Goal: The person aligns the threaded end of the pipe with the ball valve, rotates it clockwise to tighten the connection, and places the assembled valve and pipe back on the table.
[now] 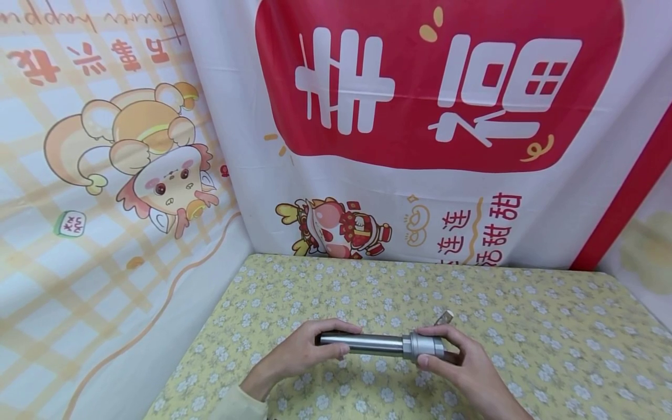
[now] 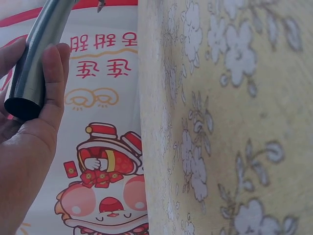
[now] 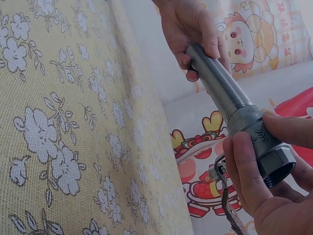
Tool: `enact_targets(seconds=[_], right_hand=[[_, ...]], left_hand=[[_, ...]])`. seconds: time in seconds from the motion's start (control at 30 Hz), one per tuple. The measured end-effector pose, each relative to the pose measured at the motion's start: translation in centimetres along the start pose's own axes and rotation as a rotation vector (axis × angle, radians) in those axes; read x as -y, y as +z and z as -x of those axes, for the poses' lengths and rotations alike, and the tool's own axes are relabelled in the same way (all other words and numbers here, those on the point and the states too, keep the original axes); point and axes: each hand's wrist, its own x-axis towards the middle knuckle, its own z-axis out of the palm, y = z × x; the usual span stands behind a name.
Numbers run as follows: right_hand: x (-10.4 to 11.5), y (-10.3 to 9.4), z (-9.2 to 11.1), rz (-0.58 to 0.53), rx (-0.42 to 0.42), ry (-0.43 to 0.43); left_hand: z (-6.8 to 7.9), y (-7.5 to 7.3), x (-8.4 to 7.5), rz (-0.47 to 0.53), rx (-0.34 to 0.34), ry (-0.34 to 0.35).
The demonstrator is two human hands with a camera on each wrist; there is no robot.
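— In the head view, where did we find the metal tube [image 1: 362,343]?

— We found it above the near part of the flowered table [image 1: 551,303], running from left to right. The left hand [image 1: 299,353] held its left end, thumb on the near side and fingers on the far side. The right hand [image 1: 467,359] gripped the valve [image 1: 426,346], which sat on the tube's right end. The lever [image 1: 444,318] pointed to the far side.

— And what did the left wrist view give us?

— There we saw the left fingers curled round the tube, parted only by its thickness. The end face [image 2: 22,108] looked dark, so we could not tell whether the tube was hollow. We judged the wall to be stiff and rather slippery, because it was smooth and shiny. A full wrap of the fingers seemed to us safer than the fingertips.

— In the right wrist view, was the other grip also firm?

— The right thumb and fingers closed about the valve body, no wider than the body itself; how strongly they pressed, we could not tell. We noticed some thread [image 3: 240,106] where the tube met the valve.

— How would we take hold of it?

— We supposed the valve was the heavier end, hard and not fragile, so it needed support from below. Its angular body gave a better hold than the lever, which would probably swing.
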Motion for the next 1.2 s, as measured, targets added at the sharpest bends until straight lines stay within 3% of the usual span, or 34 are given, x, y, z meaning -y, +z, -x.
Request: enact_targets(seconds=[0.8,1.2], right_hand=[[0.14,0.0,0.01,0.007,0.0,-0.004],[0.13,0.04,0.13,-0.003,0.006,-0.006]], left_hand=[[-0.12,-0.02,0.15,0.021,0.008,0.025],[-0.07,0.05,0.1,0.029,0.02,0.083]])
